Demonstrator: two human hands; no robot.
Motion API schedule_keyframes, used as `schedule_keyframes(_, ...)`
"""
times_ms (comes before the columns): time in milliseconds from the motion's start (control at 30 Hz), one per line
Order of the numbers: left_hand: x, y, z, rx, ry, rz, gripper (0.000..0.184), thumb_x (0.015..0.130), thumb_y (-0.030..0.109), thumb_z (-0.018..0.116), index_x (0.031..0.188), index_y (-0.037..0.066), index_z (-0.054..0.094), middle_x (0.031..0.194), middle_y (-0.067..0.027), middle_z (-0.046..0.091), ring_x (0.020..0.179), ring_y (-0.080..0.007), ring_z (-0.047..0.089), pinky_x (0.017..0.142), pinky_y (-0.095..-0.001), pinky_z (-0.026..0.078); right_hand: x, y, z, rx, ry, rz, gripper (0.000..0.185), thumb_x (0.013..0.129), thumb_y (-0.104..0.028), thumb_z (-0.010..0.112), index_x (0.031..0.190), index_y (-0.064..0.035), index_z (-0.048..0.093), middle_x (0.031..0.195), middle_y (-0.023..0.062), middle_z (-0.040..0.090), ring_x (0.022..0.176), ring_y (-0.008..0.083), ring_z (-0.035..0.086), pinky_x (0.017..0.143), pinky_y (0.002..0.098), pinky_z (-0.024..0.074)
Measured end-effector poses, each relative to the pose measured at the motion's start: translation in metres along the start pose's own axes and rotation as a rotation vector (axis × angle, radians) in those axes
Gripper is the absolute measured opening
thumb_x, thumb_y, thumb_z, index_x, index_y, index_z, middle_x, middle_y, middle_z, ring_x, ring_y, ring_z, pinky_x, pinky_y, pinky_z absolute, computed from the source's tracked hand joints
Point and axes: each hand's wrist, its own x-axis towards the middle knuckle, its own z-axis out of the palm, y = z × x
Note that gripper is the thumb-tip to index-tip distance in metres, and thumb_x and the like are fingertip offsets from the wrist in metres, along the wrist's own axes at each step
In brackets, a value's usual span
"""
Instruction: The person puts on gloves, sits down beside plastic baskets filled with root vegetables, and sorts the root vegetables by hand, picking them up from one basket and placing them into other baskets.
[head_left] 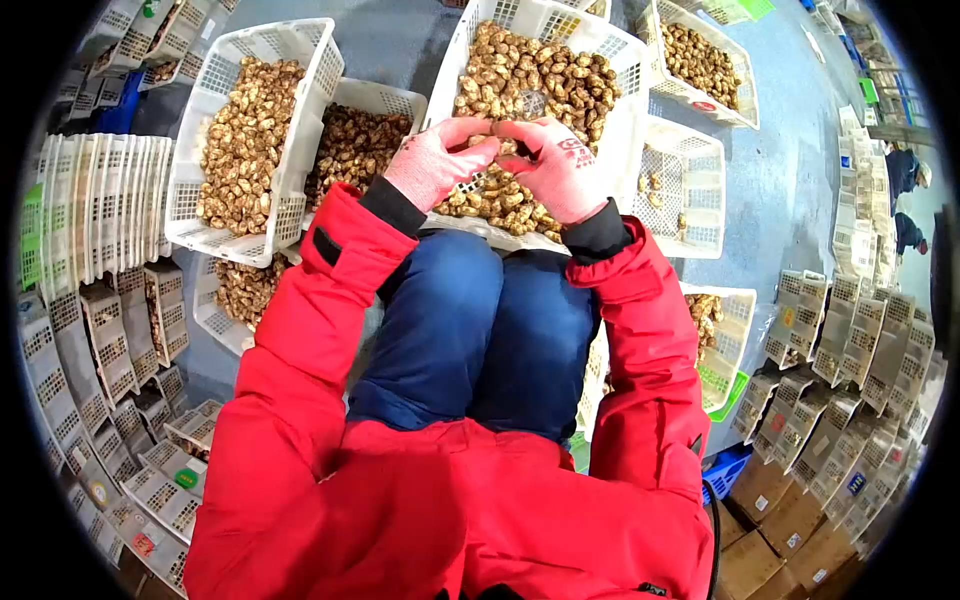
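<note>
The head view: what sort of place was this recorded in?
Probably a produce sorting or packing area in a warehouse. The signs are the white crate of brown, tuber-like produce in front of the person, the stacked crates at left, and the cardboard boxes.

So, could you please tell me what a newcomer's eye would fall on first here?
Probably the bright red jacket, filling the lower middle. Next, the pink-gloved left hand and right hand, close together over a white crate of brown knobbly pieces at upper centre. Then stacked crates along both sides.
</note>
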Motion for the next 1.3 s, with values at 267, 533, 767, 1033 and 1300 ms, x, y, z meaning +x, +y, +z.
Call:
schedule_keyframes(267,-0.036,0.004,0.004,-0.084,0.185,0.178,0.026,0.079,-0.006,0.053,0.105,-0.002,0.054,0.094,-0.0075,0.061,0.083,-0.0130,0.059,0.071,-0.0239,0.047,-0.021,-0.027,0.009,1.257,0.125,0.477,0.041,0.084,-0.007,0.058,0.122,0.0021,0.046,0.094,0.0019,0.057,0.079,0.0071,0.052,0.070,0.0198,0.0420)
schedule_keyframes(533,-0.064,0.018,-0.008,-0.307,0.008,0.252,0.043,0.082,0.011,0.059,0.122,0.006,0.044,0.124,-0.0106,0.046,0.115,-0.0239,0.044,0.094,-0.0364,0.039,-0.013,-0.053,0.015,1.178,0.173,0.396,0.032,0.085,-0.010,0.058,0.114,0.0016,0.053,0.094,0.0036,0.060,0.081,0.0063,0.053,0.069,0.0180,0.0421)
schedule_keyframes(767,-0.083,0.032,-0.037,-1.014,-0.298,0.162,0.067,0.084,0.058,0.034,0.134,0.013,0.029,0.140,-0.0102,0.025,0.129,-0.0278,0.023,0.101,-0.0565,0.019,-0.014,-0.084,0.013,1.035,-0.065,0.384,0.029,0.083,-0.002,0.055,0.112,0.0000,0.054,0.100,0.0024,0.059,0.082,0.0057,0.051,0.070,0.0178,0.0403)
schedule_keyframes(1033,-0.078,0.026,-0.032,-1.004,-0.303,0.167,0.073,0.085,0.063,0.025,0.137,0.012,0.024,0.144,-0.0104,0.019,0.132,-0.0267,0.017,0.101,-0.0594,0.016,-0.015,-0.078,0.028,1.151,-0.044,0.351,0.029,0.085,-0.002,0.052,0.113,0.0025,0.052,0.105,0.0063,0.059,0.090,0.0100,0.052,0.079,0.0224,0.0425)
schedule_keyframes(1300,-0.079,0.025,-0.025,-0.905,-0.270,0.202,0.073,0.085,0.062,0.025,0.138,0.012,0.023,0.144,-0.0116,0.018,0.132,-0.0260,0.018,0.101,-0.0555,0.021,-0.016,-0.072,0.026,1.253,-0.055,0.388,0.029,0.086,-0.002,0.052,0.114,0.0028,0.052,0.106,0.0060,0.058,0.091,0.0101,0.052,0.082,0.0229,0.0417)
